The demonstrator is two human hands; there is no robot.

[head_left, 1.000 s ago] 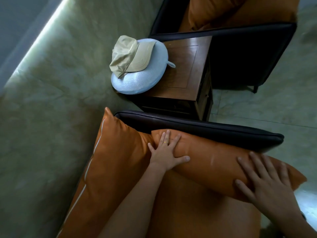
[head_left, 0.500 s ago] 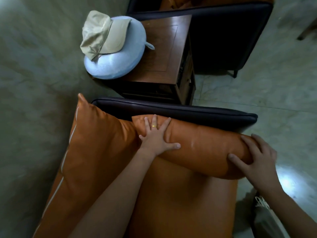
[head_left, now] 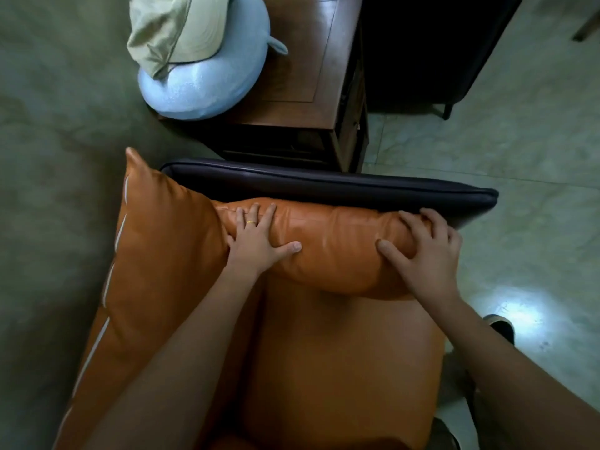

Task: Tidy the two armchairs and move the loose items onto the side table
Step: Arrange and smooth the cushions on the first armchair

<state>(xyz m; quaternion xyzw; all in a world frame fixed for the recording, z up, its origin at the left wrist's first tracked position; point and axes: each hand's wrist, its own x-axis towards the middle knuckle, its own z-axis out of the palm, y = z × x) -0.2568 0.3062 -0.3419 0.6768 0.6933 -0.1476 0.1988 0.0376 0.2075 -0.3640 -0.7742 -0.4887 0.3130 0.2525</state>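
The near armchair has an orange seat (head_left: 341, 358) and a dark armrest (head_left: 324, 186). An orange side cushion (head_left: 337, 251) lies along the inside of that armrest. My left hand (head_left: 256, 241) rests flat on its left end, fingers spread, a ring on one finger. My right hand (head_left: 425, 251) curls around its right end, thumb in front and fingers over the top. A large orange back cushion (head_left: 162, 261) with white piping leans at the left. On the wooden side table (head_left: 311, 60) sits a round pale-blue cushion (head_left: 207, 86) with a beige cap (head_left: 175, 30) on top.
The second armchair's dark side (head_left: 422, 43) stands just beyond the side table. Pale tiled floor (head_left: 503, 157) lies to the right, with my shoe (head_left: 501, 326) on it. A greenish wall (head_left: 48, 157) runs along the left.
The side cushion's right end has been pushed in from over the seat edge and now sits against the armrest. My right hand moved up-left with it. The view dropped closer.
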